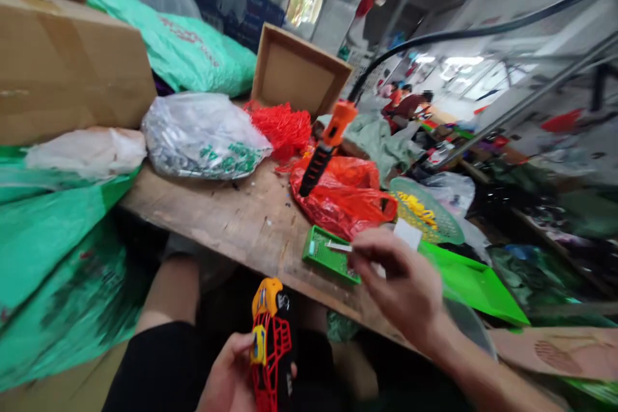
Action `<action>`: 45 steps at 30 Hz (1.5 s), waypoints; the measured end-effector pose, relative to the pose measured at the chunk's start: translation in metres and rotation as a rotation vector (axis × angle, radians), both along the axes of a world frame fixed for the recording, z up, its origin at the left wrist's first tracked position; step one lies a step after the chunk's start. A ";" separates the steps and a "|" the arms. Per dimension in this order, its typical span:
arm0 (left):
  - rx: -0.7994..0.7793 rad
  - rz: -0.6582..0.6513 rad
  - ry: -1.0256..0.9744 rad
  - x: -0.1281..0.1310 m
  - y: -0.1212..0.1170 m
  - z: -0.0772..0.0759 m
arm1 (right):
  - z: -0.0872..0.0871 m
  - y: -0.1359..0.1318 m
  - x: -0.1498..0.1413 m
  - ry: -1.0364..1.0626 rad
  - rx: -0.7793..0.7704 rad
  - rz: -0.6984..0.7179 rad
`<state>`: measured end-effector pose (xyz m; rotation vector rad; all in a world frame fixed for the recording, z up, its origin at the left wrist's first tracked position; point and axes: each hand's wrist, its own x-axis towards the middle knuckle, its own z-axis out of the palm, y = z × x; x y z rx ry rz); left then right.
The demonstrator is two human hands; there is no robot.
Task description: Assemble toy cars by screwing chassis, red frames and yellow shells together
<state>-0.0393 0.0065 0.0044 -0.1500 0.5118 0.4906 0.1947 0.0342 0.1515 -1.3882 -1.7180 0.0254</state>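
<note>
In the lower middle, my left hand is wrapped round a red, yellow and black plastic toy. The toy is tilted up, its yellow end pointing away from me. My right hand, blurred, pinches a thin pale stick between thumb and fingers. The stick's tip is over a small green tray at the table's front edge; whether it touches the contents is unclear. Tiny dark pieces, too small to name, lie in the tray. Beyond it a black and orange electric screwdriver hangs from a black cable.
On the wooden table are a clear bag of metallic and green parts, red bags and a green basket with yellow pieces. A bright green tray lies right. Cartons and green sacks stand left. People sit far back.
</note>
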 end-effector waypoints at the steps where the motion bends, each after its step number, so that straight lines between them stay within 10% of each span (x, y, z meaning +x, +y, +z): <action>1: -0.020 0.024 -0.017 0.001 0.000 -0.001 | -0.009 -0.016 -0.016 -0.043 0.006 0.061; 6: -0.020 0.072 -0.121 0.004 0.001 0.005 | -0.051 -0.067 -0.063 -0.235 -0.049 0.327; 12: -0.034 0.073 -0.139 0.005 -0.001 0.009 | -0.068 -0.074 -0.069 -0.321 -0.034 0.268; 31: -0.085 0.108 -0.068 0.010 -0.006 0.010 | -0.079 -0.083 -0.069 -0.171 -0.277 0.124; 45: -0.033 0.081 -0.017 0.014 -0.015 0.003 | -0.055 -0.075 -0.055 -0.158 -0.534 0.369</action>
